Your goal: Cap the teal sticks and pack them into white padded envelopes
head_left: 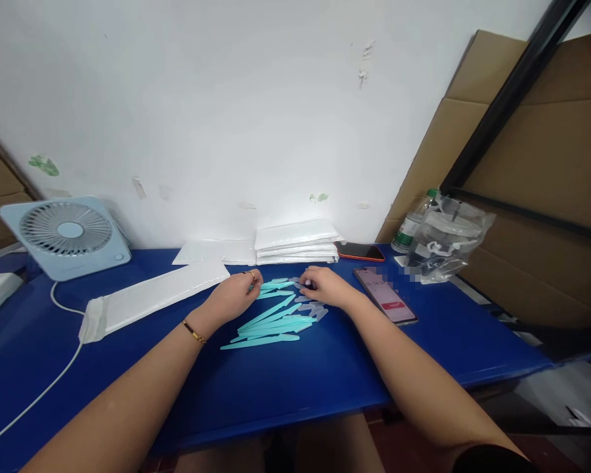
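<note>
Several slim turquoise eyebrow razors (270, 325) lie in a loose fan on the blue table, handles mostly pointing left. Small clear plastic caps (319, 310) are scattered by their right ends. At the far end of the pile, my left hand (236, 294) is closed, its thumb and fingertips pinched at the handle end of a turquoise razor. My right hand (326, 287) is across from it, fingers curled and bent inward over the clear caps. Something pale and see-through shows at those fingertips, apparently a cap. The fingers partly hide both pinches.
White padded mailers (295, 243) are stacked against the wall, and another long mailer (162, 299) lies at left. A blue fan (71, 230) with a white cable stands far left. A lit phone (387, 295), a dark phone (359, 251), a bottle (411, 226) and a bagged cup (448, 236) are at right.
</note>
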`<state>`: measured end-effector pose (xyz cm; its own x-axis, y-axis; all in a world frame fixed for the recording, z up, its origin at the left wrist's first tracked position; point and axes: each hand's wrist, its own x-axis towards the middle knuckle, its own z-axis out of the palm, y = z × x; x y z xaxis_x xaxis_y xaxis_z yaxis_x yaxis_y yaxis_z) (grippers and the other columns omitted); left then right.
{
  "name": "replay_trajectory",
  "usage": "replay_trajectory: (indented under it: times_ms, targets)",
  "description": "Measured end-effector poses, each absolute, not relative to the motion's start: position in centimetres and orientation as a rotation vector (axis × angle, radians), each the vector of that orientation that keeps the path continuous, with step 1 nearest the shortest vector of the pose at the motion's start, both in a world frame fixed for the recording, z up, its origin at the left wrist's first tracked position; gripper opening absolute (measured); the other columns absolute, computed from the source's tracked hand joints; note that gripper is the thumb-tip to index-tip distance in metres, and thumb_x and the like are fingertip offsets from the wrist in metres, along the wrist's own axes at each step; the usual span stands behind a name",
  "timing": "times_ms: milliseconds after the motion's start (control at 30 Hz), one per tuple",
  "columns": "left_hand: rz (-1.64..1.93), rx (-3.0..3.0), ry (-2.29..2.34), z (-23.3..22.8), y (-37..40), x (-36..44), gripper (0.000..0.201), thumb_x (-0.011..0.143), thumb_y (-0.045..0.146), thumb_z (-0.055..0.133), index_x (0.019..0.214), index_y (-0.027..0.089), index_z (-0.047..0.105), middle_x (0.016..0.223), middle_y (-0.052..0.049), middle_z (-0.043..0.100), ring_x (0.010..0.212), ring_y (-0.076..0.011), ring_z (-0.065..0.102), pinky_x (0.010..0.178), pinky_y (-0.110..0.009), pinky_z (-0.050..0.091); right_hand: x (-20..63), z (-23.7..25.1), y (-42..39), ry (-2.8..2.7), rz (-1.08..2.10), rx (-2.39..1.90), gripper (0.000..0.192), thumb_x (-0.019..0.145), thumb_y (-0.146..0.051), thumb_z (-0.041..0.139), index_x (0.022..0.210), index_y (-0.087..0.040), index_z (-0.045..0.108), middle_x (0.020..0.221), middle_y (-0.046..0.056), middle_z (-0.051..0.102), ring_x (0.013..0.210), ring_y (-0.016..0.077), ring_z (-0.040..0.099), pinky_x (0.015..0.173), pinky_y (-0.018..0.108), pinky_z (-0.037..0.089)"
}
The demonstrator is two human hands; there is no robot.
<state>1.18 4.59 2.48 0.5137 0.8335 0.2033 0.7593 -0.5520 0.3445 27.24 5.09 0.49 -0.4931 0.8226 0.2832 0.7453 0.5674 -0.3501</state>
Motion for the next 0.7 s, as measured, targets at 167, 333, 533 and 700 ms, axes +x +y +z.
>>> replay_trajectory:
  times_ms: [167,333,533,700]
  targets:
    - [0.516,2.552,1.351,2.4,4.7,1.1,0.023,0.088,0.031,0.031,0.081,0.021,0.051,0.072,-0.002,0.060,0.065,-0.0173,0.055,0.058,-0.027,0.036,26.5,0.3,5.2,-2.385,0.120,-1.332,0.008,0.069,-0.011,0.055,0.074,-0.016,0.060,0.076,0.003,0.060,0.064,0.0111,0.051,0.057,0.021,0.033]
    - [0.513,2.577,1.369,2.4,4.7,1.1,0.022,0.088,0.030,0.031,0.082,0.021,0.050,0.072,-0.002,0.060,0.065,-0.0176,0.055,0.058,-0.027,0.037,27.2,1.0,4.7,-2.205,0.493,-1.250,0.010,0.071,-0.016,0.053,0.079,-0.016,0.059,0.065,-0.002,0.057,0.057,0.0084,0.049,0.055,0.019,0.036]
    - [0.527,2.561,1.359,2.5,4.7,1.1,0.022,0.088,0.030,0.032,0.083,0.020,0.051,0.073,-0.003,0.059,0.066,-0.0175,0.054,0.059,-0.028,0.037,27.3,1.4,4.2,-2.085,0.684,-1.205,0.013,0.073,-0.021,0.053,0.078,-0.016,0.063,0.059,-0.003,0.051,0.052,0.0073,0.042,0.048,0.018,0.032]
    - [0.565,2.531,1.335,2.7,4.6,1.2,0.021,0.087,0.030,0.032,0.082,0.020,0.050,0.076,-0.003,0.060,0.070,-0.0181,0.055,0.061,-0.028,0.038,26.6,0.9,4.5,-2.004,0.799,-1.211,0.017,0.073,-0.021,0.054,0.084,-0.014,0.065,0.063,-0.001,0.056,0.055,0.0085,0.048,0.050,0.018,0.037]
